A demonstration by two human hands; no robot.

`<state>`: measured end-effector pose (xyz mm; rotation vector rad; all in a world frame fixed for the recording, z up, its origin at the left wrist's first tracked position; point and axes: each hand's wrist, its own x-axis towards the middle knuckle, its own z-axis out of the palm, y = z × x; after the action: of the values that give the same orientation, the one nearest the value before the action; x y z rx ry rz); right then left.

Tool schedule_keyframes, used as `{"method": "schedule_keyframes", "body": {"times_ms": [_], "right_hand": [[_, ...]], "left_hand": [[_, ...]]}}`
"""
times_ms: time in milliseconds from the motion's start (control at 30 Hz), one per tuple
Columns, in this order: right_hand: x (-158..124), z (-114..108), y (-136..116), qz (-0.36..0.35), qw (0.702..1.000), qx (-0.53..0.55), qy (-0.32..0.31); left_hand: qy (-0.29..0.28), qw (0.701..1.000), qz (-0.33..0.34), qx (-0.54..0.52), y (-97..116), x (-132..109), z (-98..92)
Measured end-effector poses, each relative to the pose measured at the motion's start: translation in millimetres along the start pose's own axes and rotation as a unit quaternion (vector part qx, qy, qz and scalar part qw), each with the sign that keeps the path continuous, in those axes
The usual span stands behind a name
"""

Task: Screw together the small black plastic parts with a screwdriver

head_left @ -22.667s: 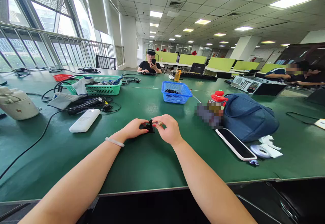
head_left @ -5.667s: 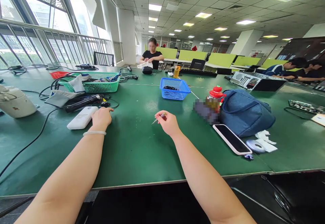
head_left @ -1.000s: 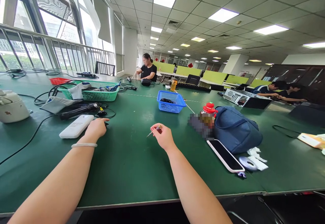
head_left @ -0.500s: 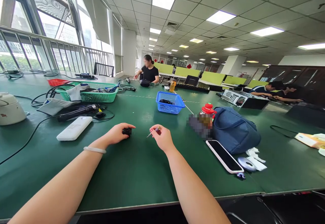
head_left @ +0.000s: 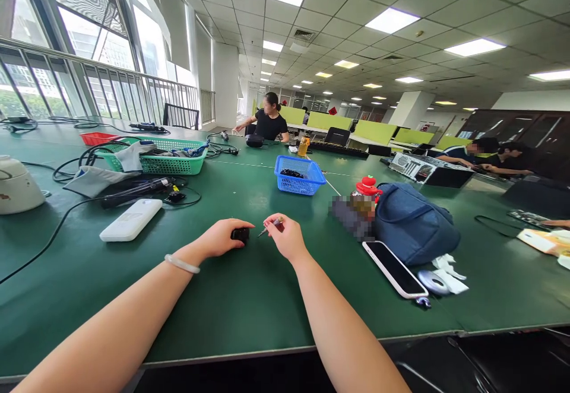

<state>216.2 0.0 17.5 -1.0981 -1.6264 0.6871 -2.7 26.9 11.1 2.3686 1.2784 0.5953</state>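
Note:
My left hand (head_left: 222, 237) is closed around a small black block-shaped part (head_left: 240, 235), low over the green table (head_left: 231, 310). Its exact kind does not show. Just to the right, my right hand (head_left: 286, 235) pinches a small screwdriver (head_left: 276, 222), its thin metal tip pointing down and left toward the black part. A short gap separates the tip from the part. Beyond both hands stands a blue plastic basket (head_left: 300, 186) with several black pieces (head_left: 291, 173) inside.
At left lie a white rectangular case (head_left: 132, 219), a green basket (head_left: 178, 164) with cloth, and black cables. At right are a phone (head_left: 395, 269), a navy bag (head_left: 416, 224) and a red-lidded jar (head_left: 367, 186). A person (head_left: 269, 121) sits across the table.
My left hand has moved right with the black part, bringing it closer to the screwdriver. My right hand has stayed nearly in place, still holding the screwdriver.

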Motion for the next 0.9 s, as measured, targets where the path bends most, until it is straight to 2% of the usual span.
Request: {"method": "schedule_keyframes", "body": {"times_ms": [667, 900], "right_hand": [[0.3, -1.2, -0.4, -0.007, 1.0, 0.006, 0.002], [0.8, -0.6, 2.1, -0.006, 1.0, 0.002, 0.001]], "left_hand": [[0.014, 0.999, -0.022, 0.024, 7.0, -1.1, -1.8], [-0.016, 0.999, -0.039, 0.032, 7.8, -0.5, 0.3]]}}
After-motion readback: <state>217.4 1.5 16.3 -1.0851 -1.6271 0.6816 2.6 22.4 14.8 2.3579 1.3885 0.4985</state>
